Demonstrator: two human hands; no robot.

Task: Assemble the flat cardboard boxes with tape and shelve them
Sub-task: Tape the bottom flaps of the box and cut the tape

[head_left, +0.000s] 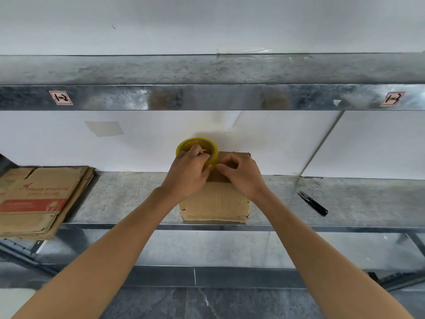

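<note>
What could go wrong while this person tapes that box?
Both hands are busy, left hand gripping the tape roll, right hand pinching the tape end, while the cutter lies off to the right; letting go might let the tape snap back. The box sits near the front edge of the shelf, so pulling could drag it off.

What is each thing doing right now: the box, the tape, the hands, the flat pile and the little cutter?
cardboard box: folded up, standing on the shelf.
tape roll: upright on the box top, held.
left hand: grips the tape roll.
right hand: pinches at the roll's edge.
flat boxes: stacked, unfolded, overhanging the shelf edge.
snips: lying on the shelf, untouched.
</note>
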